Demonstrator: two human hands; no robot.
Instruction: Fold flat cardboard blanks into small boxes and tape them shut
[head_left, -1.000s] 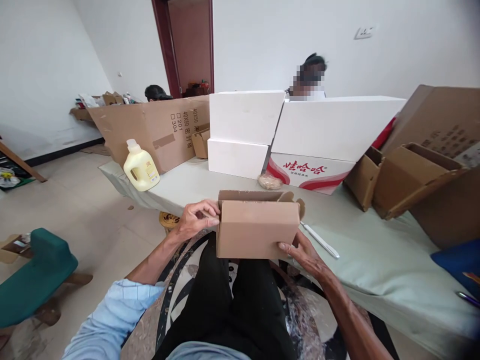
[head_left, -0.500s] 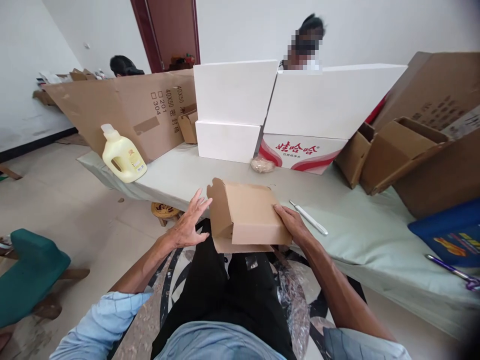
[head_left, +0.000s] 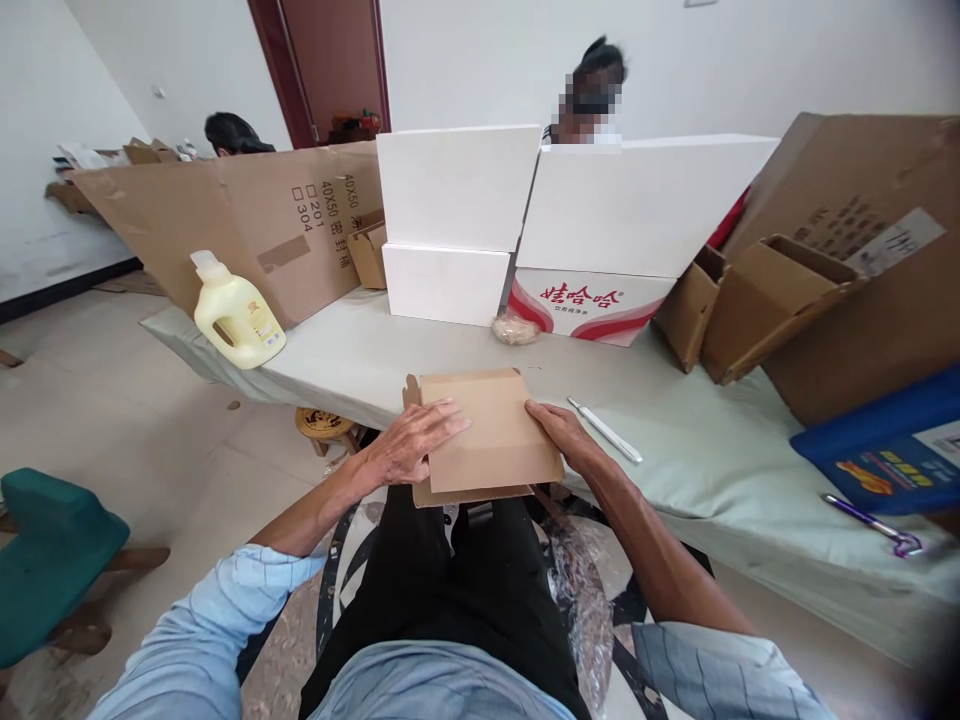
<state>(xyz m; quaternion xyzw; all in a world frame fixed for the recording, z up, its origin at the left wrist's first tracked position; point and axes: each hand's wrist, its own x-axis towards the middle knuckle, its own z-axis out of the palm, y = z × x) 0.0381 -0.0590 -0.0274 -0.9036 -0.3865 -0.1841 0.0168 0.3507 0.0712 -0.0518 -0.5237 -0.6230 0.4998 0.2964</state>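
A small brown cardboard box [head_left: 491,425] lies flattened over my lap, at the near edge of the pale green table [head_left: 697,440]. My left hand [head_left: 412,448] rests flat on its top left part, fingers stretched out. On the box's right edge sits my right hand [head_left: 564,432], fingers laid along the side and pressing it. A white-handled knife [head_left: 604,430] lies on the table just to the right of my right hand.
A yellow detergent jug [head_left: 232,322] stands at the table's left end. White foam boxes [head_left: 457,235] and a printed carton [head_left: 592,305] line the back, with open cardboard boxes [head_left: 765,300] at right. Two people sit behind the boxes. A blue packet [head_left: 877,450] and purple pen [head_left: 870,510] lie at right.
The box has gone from standing open to lying flat. My left hand moved from the box's left flap onto its top; my right hand shifted from beneath it to its right edge.
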